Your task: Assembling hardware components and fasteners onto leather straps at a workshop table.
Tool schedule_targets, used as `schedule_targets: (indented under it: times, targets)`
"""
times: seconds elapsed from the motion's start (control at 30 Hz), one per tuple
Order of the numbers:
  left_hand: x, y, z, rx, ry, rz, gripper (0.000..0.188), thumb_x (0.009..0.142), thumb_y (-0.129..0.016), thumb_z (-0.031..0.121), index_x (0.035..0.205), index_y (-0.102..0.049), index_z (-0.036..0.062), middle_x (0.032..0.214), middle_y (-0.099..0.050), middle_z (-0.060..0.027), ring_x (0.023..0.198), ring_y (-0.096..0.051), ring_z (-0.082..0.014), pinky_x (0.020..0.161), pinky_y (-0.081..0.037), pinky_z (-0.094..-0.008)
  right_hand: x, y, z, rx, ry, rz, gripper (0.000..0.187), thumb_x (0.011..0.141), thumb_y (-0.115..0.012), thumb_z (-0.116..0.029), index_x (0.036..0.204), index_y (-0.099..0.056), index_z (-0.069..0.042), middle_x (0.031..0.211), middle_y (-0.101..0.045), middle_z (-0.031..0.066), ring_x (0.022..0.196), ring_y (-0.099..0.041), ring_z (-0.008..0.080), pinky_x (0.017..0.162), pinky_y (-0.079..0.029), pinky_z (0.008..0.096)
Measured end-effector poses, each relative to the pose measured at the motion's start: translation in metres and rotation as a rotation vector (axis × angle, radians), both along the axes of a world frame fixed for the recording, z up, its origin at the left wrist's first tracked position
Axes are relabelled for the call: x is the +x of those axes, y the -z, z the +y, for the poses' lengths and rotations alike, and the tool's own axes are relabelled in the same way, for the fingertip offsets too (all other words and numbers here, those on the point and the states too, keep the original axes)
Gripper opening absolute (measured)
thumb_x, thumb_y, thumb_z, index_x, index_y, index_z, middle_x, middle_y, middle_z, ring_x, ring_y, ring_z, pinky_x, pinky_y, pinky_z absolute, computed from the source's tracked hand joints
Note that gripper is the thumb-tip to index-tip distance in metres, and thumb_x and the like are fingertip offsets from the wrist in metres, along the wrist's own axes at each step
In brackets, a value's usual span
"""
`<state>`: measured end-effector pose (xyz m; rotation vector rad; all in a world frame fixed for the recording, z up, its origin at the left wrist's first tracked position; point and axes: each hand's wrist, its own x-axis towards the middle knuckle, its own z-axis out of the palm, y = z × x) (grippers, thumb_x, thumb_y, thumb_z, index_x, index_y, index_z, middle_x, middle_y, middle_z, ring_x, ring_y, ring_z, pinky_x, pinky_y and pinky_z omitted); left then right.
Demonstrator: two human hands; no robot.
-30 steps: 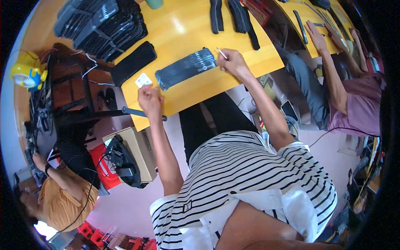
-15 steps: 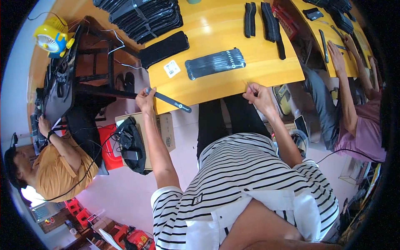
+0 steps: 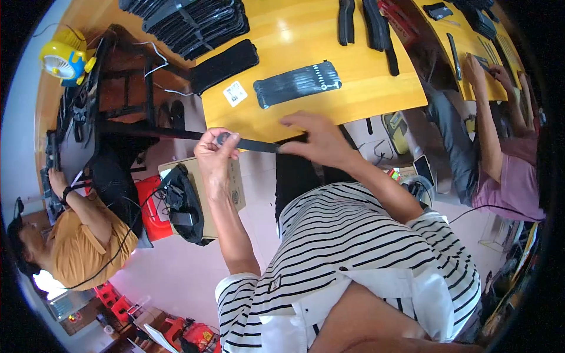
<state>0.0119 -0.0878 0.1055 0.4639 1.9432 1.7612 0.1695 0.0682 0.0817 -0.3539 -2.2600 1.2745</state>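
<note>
1. Since the earlier frame, the right hand (image 3: 321,140) has moved to the black strip's (image 3: 258,145) right end, fingers spread, contact unclear; the left hand (image 3: 216,147) grips its left end
2. Strip crosses the worktop's (image 3: 365,88) near edge, bare surface beyond
3. Long axis runs left-right, right end pointing off the worktop

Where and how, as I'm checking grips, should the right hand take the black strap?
Probably by the free end of the strap, pinched from the right: the left hand holds its other end, and the flat, narrow length points toward the right hand.
</note>
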Motion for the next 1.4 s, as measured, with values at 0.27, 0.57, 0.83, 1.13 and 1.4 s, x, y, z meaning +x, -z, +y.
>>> schedule_targets:
  times: [0.27,0.57,0.83,1.13,1.4]
  targets:
    - [0.012,0.011,-0.004,0.15,-0.016,-0.157,0.013,0.073,-0.067,-0.002,0.081,-0.058,0.0036,0.062,-0.058,-0.0013,0.044,-0.052,-0.0067,0.041,-0.041,-0.0173,0.015,0.015,0.019,-0.401,-0.488,-0.347,0.017,0.076,-0.064,-0.015,0.082,-0.063,0.001,0.063,-0.061,0.0053,0.055,-0.055,0.0118,0.055,-0.042,0.0258]
    - [0.01,0.045,0.021,0.233,0.012,-0.459,0.011,0.083,-0.06,0.006,0.093,-0.061,0.0021,0.079,-0.064,-0.0062,0.057,-0.062,-0.0126,0.054,-0.054,-0.0199,0.063,0.021,0.07,-0.705,0.012,-0.367,0.011,0.081,-0.059,-0.01,0.078,-0.063,-0.001,0.06,-0.057,0.0009,0.056,-0.052,0.007,0.053,-0.04,0.0228]
    - [-0.012,0.081,0.066,-0.075,0.026,-0.024,0.008,0.081,-0.063,0.008,0.081,-0.063,-0.0005,0.063,-0.057,-0.0004,0.05,-0.05,-0.0055,0.047,-0.04,-0.0173,0.037,0.058,0.107,-0.383,0.339,-0.28,0.018,0.076,-0.064,-0.018,0.068,-0.062,-0.002,0.054,-0.055,0.0015,0.049,-0.047,0.0082,0.047,-0.037,0.0264]
    - [-0.018,0.101,0.082,-0.094,0.019,0.071,0.006,0.079,-0.065,0.006,0.078,-0.061,0.0002,0.058,-0.054,0.0009,0.047,-0.046,-0.0048,0.044,-0.037,-0.0182,0.023,0.069,0.118,-0.324,0.486,-0.366,0.019,0.069,-0.068,-0.02,0.067,-0.062,-0.002,0.054,-0.056,0.0075,0.052,-0.054,0.0149,0.052,-0.043,0.0304]
    - [-0.017,0.099,0.087,-0.085,-0.006,0.061,0.007,0.078,-0.065,0.005,0.075,-0.059,0.0015,0.058,-0.054,0.0011,0.045,-0.045,-0.0046,0.041,-0.035,-0.0178,0.016,0.062,0.121,-0.28,0.511,-0.495,0.019,0.07,-0.067,-0.023,0.07,-0.064,-0.005,0.064,-0.061,0.0158,0.068,-0.062,0.0298,0.064,-0.047,0.0388]
